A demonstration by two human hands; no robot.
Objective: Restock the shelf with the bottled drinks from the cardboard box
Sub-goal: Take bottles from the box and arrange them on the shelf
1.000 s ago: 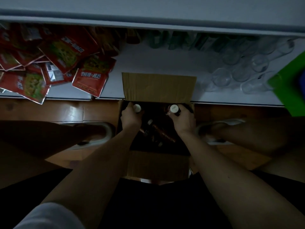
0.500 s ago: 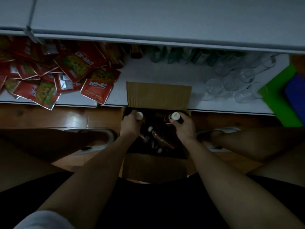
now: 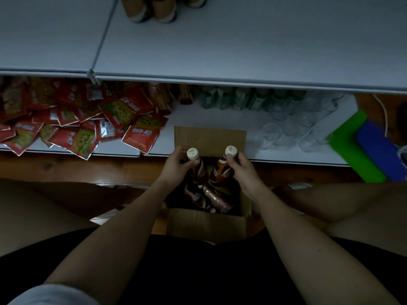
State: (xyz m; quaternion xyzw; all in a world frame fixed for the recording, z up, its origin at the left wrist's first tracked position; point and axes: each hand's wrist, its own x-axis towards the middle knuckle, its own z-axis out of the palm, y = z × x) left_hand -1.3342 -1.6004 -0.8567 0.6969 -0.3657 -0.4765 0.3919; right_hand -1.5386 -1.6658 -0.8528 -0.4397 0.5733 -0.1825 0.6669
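An open cardboard box [image 3: 207, 223] stands on the floor between my knees. My left hand [image 3: 176, 167] grips the neck of a brown bottled drink [image 3: 199, 170] with a cream cap, held upright above the box. My right hand [image 3: 241, 170] holds a second brown bottle [image 3: 220, 170] the same way, beside the first. More brown bottles [image 3: 211, 198] lie on their sides inside the box. Three similar bottles [image 3: 152, 9] stand at the back of the upper white shelf [image 3: 242, 45].
The lower shelf [image 3: 220, 119] carries a heap of red snack packets [image 3: 77, 119] on the left, green bottles [image 3: 248, 100] at the back and clear plastic cups [image 3: 293, 126] on the right. A green and blue object [image 3: 363, 148] lies at far right. My bare knees flank the box.
Both hands have lifted their bottles up out of the box, so the bottle bodies now show. My head has tilted up, bringing the upper shelf and its bottles into view.
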